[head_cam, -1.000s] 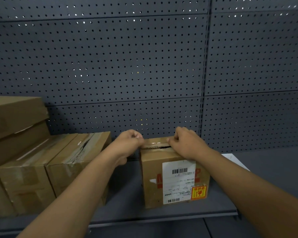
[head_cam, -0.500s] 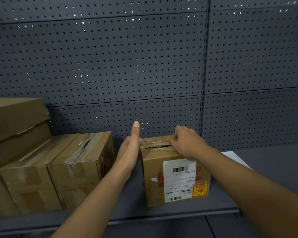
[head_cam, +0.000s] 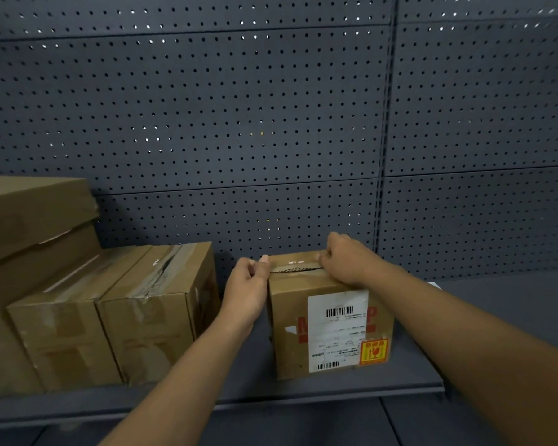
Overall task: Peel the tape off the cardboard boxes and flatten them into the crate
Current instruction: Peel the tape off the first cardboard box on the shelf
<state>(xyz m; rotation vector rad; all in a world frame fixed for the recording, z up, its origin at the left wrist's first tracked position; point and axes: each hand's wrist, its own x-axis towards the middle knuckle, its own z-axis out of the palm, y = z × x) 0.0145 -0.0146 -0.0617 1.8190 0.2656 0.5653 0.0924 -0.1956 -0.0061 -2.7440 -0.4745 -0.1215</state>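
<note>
— Cardboard box (head_cam: 322,323) on the grey shelf (head_cam: 303,389), right of centre, front face toward the camera. Carries a white shipping label (head_cam: 337,329) and a yellow sticker (head_cam: 373,351). Taped on top, with a jagged slit along the tape (head_cam: 295,264).

— Hard to make out?

— Print on the label too small to read. Red lettering behind it mostly covered. Far side of the box top hidden. Fingertips of the right hand (head_cam: 347,260) tucked out of sight over the top right edge.

— And the hands?

— Left hand (head_cam: 247,286) against the upper left corner of the box, fingers curled, thumb tip laid on the end of the tape. Pinching the tape or only pressing it: cannot tell. Right hand lying over the top right of the box, knuckles up, fingers curled down at the slit. Gripping the flap or the tape: also unclear. Both forearms reaching in from the lower edge, bare, cut off at the frame.

— Anything else around?

— Two taped boxes (head_cam: 110,317) side by side on the left of the shelf, well apart from the held one. Beside them a larger stack (head_cam: 29,226), cut off by the left edge. Dark pegboard wall (head_cam: 207,107) behind. Corner of something white (head_cam: 434,285) showing behind the right forearm, otherwise hidden.
</note>
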